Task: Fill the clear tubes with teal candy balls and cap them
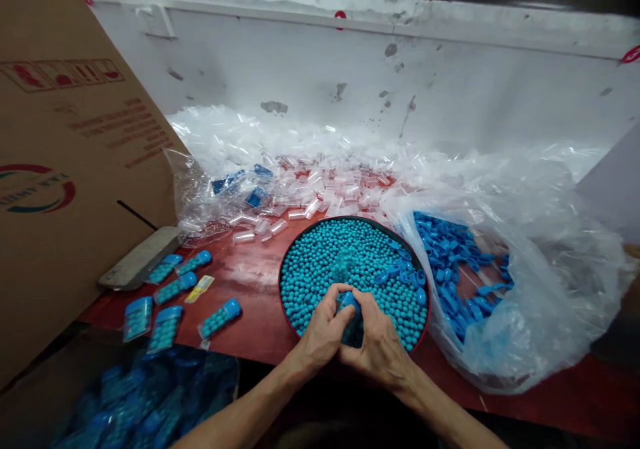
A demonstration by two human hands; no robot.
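Both my hands meet over the near edge of a round tray (286,316) full of small turquoise balls (320,256). Between them is a small container with a blue cap (349,300), its lower part mostly hidden by my fingers. My left hand (323,329) grips it from the left, thumb near the cap. My right hand (377,339) closes around it from the right. Several loose blue caps (405,269) lie on the balls at the tray's right side. Filled, capped containers (220,318) of turquoise balls lie on the red table to the left.
Clear empty tubes (313,206) are heaped behind the tray. A plastic bag (540,316) of blue caps (450,269) stands right. At left are a cardboard box (75,136), a grey block (143,259) and, below the table edge, many filled containers (140,396). A white wall (310,69) stands behind.
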